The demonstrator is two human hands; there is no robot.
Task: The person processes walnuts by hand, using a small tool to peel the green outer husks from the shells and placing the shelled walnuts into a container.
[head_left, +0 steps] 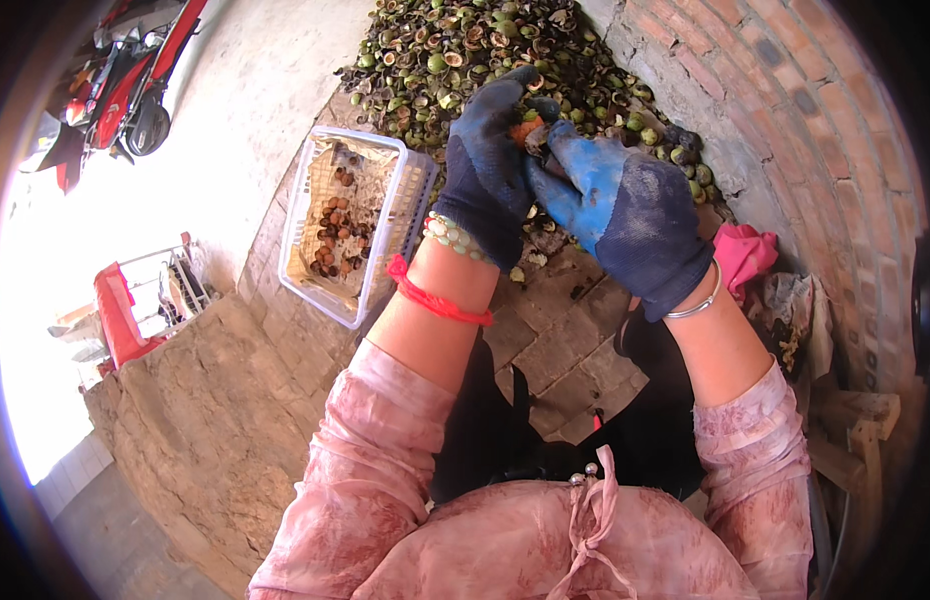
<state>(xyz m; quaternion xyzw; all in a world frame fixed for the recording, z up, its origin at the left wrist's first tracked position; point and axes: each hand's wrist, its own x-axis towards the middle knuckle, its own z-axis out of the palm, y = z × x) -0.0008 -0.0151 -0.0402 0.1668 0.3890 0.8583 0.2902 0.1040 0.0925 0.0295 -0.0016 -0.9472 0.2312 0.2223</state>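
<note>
Both my hands wear dark blue work gloves with lighter blue coated palms and meet in front of a heap of green and blackened walnut husks (472, 45). Between the fingers is a walnut (526, 130), orange-brown, with bits of green and dark husk on it. My left hand (489, 154) is curled around its far side. My right hand (611, 195) touches it from the right, thumb and fingers bent; a dark piece lies at its fingertips. Left of my hands stands a clear-rimmed plastic basket (395, 225) with several brown walnuts (333, 232) in it.
A brick wall (825, 112) curves along the right, with a pink cloth or bag (744, 255) and a wooden stool or frame (859, 442) near it. A large rough stone block (202, 420) stands at lower left. A red motorcycle or scooter (127, 97) is at upper left. Brick paving (562, 345) lies below my hands.
</note>
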